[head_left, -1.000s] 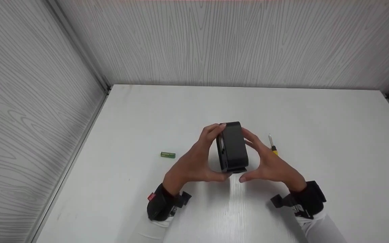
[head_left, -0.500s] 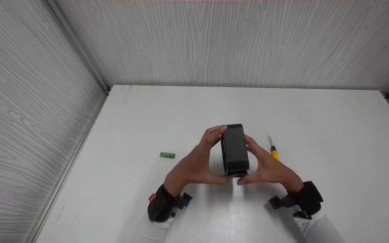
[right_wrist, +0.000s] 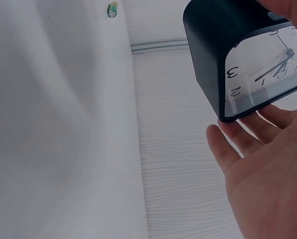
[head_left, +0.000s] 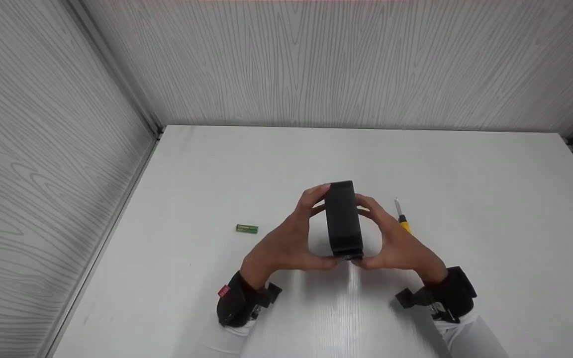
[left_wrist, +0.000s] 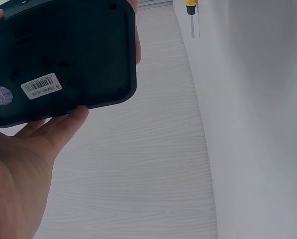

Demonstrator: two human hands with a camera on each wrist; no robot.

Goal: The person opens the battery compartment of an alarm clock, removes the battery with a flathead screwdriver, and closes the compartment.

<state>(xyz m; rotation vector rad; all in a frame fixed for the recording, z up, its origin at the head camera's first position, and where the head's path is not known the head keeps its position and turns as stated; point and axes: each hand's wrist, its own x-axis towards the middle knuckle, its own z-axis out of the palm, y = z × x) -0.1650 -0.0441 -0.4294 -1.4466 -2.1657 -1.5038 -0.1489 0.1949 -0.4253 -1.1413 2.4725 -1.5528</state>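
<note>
A black desk clock (head_left: 343,217) is held up above the white table between both hands. My left hand (head_left: 286,243) grips it from the left, thumb at the near end and fingers at the far end. From the right, my right hand (head_left: 402,243) holds it too, with its thumb by the near end and fingers near the far end. In the left wrist view the clock's back (left_wrist: 98,55) carries a barcode label (left_wrist: 41,86) and a round sticker (left_wrist: 1,95). Its white dial (right_wrist: 268,69) with numerals and hands shows in the right wrist view.
A green battery (head_left: 246,228) lies on the table (head_left: 167,278) left of the hands. Right of them is a screwdriver (head_left: 402,217) with a yellow and black handle, partly hidden by the right hand. Wood-grained walls (head_left: 291,64) stand behind and at the left.
The clock has turned a little, so the side facing left no longer shows in the head view. My right thumb has moved in to the clock's near end. Battery and screwdriver lie unmoved.
</note>
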